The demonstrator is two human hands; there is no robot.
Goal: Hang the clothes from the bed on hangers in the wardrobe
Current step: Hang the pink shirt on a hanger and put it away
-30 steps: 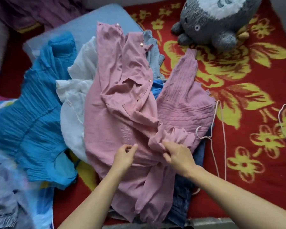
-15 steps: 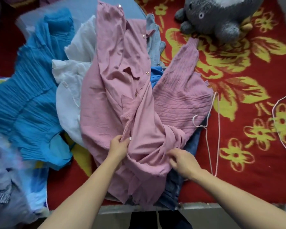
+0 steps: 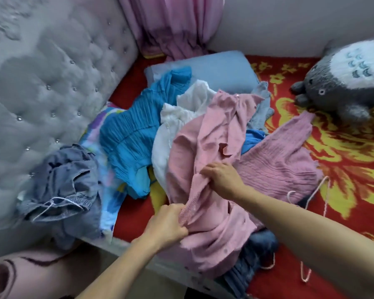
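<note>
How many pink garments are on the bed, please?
2: a pink woven shirt gripped by left hand and right hand; a pink ribbed knit sweater right of it. Others may be buried.

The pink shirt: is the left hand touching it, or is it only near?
Touching. In the head view the left hand grips a bunched edge of the pink shirt, its fingers curled round the cloth.

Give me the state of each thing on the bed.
pink shirt: crumpled atop the pile, gripped by both hands.
left hand: grips the shirt's edge.
right hand: grips the shirt's fabric.
blue dress: lying crumpled, untouched.
pink sweater: lying flat, untouched.
denim garment: bunched by the headboard.
</note>
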